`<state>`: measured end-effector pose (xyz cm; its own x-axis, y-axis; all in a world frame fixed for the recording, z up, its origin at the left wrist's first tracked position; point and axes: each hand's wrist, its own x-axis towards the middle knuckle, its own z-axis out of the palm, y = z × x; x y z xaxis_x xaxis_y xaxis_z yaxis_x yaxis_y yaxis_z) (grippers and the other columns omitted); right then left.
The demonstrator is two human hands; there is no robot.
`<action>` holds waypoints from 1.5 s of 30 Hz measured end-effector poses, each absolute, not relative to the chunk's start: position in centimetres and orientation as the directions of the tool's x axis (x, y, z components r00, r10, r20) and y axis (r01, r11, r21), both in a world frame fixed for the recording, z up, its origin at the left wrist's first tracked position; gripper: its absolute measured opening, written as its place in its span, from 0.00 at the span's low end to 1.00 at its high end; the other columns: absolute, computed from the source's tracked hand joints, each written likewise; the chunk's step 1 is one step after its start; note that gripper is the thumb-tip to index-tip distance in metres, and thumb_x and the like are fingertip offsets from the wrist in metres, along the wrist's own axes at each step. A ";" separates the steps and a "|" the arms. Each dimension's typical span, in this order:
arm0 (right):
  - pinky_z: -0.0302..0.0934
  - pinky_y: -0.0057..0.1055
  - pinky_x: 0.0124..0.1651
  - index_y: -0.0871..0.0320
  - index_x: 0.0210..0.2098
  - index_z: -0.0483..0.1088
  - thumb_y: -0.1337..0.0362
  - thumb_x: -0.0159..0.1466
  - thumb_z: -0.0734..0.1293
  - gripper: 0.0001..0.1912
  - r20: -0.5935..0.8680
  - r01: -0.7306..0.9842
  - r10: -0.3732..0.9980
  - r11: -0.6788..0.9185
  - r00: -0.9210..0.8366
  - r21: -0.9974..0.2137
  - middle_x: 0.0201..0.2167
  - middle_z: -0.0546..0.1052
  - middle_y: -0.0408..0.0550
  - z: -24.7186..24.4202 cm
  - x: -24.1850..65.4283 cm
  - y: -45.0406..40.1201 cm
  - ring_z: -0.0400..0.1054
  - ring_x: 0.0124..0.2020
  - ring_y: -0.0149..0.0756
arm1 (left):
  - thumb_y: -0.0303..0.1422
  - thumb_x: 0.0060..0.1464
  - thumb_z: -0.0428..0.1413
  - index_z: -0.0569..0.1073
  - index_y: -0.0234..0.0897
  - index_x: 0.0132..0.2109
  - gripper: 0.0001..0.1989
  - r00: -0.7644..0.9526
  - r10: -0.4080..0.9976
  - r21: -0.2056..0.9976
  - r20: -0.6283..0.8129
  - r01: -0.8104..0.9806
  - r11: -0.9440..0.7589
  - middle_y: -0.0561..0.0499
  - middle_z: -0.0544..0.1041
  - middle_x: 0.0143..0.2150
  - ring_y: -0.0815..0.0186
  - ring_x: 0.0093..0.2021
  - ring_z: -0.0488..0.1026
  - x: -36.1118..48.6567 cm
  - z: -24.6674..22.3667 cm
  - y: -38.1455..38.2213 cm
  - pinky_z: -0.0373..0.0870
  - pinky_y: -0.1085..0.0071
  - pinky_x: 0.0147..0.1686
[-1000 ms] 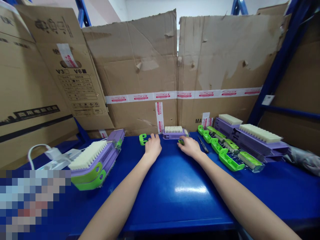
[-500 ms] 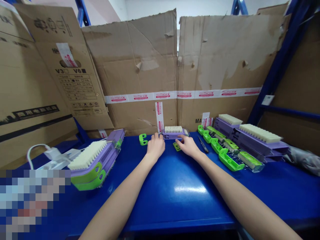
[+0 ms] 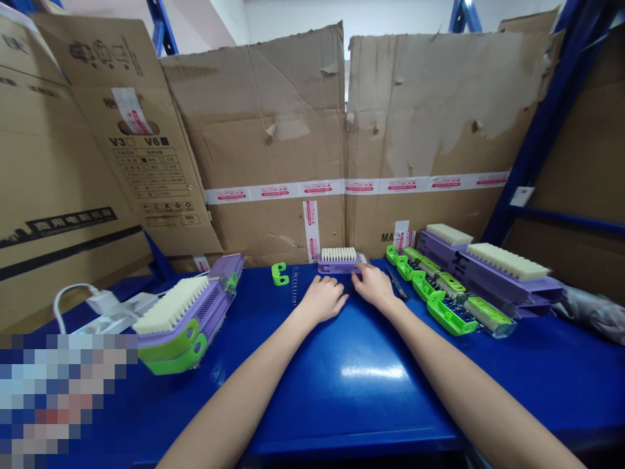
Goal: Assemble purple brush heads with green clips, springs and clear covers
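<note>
A small purple brush-like block with cream bristles (image 3: 336,262) lies at the back of the blue table. My right hand (image 3: 374,286) is at its right end, fingers curled against the purple side. In front of the block, my left hand (image 3: 322,299) rests palm down, fingers bent and thumb pointing right. What lies under its fingers is hidden. Left of that hand, a thin dark coiled strip, like a spring (image 3: 295,285), lies on the table. Beyond it sits a bright green notched clip (image 3: 280,274).
A larger purple and green brush unit (image 3: 180,319) stands at left by a white power strip (image 3: 105,316). On the right are a dark pen-like tool (image 3: 398,286), a row of green parts (image 3: 452,316) and stacked purple brush blocks (image 3: 508,270). Cardboard (image 3: 263,150) walls the back.
My left hand has moved right and nearer, uncovering the coiled strip. The flat green plate that was by my right hand is out of sight. My right hand has shifted slightly right.
</note>
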<state>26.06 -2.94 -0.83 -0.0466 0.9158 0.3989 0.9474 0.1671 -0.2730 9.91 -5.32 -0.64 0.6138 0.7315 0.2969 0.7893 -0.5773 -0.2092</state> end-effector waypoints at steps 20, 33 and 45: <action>0.54 0.45 0.57 0.64 0.63 0.51 0.61 0.62 0.58 0.31 0.514 0.900 0.843 0.338 -0.160 -0.274 0.62 0.57 0.60 -2.9 27.4 -0.8 0.51 0.61 0.50 | 0.36 0.59 0.45 0.71 0.27 0.46 0.18 0.126 0.935 -0.095 0.332 0.990 -0.099 0.32 0.76 0.43 0.49 0.45 0.71 7.5 -1.0 -3.6 0.56 0.52 0.48; 0.46 0.47 0.63 0.62 0.64 0.52 0.57 0.63 0.58 0.32 0.361 0.900 0.926 0.245 -0.107 -0.361 0.65 0.52 0.58 -3.5 27.2 -0.4 0.44 0.65 0.54 | 0.28 0.56 0.47 0.58 0.35 0.60 0.24 0.310 0.890 0.160 0.333 0.912 -0.378 0.40 0.69 0.56 0.56 0.56 0.64 8.4 -1.2 -3.7 0.58 0.60 0.54; 0.44 0.37 0.65 0.68 0.58 0.62 0.63 0.64 0.58 0.25 0.400 0.862 0.901 0.332 -0.169 -0.384 0.62 0.60 0.61 -2.8 27.6 0.1 0.52 0.64 0.42 | 0.27 0.56 0.45 0.51 0.34 0.65 0.29 0.280 0.936 0.389 0.214 0.854 -0.345 0.41 0.60 0.64 0.54 0.62 0.58 8.4 -2.1 -3.0 0.53 0.57 0.59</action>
<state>27.56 0.08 -2.85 -0.1688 0.9009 0.3998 0.8615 0.3319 -0.3842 8.41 -2.99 -2.13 0.2800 0.9358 0.2141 0.8542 -0.3447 0.3893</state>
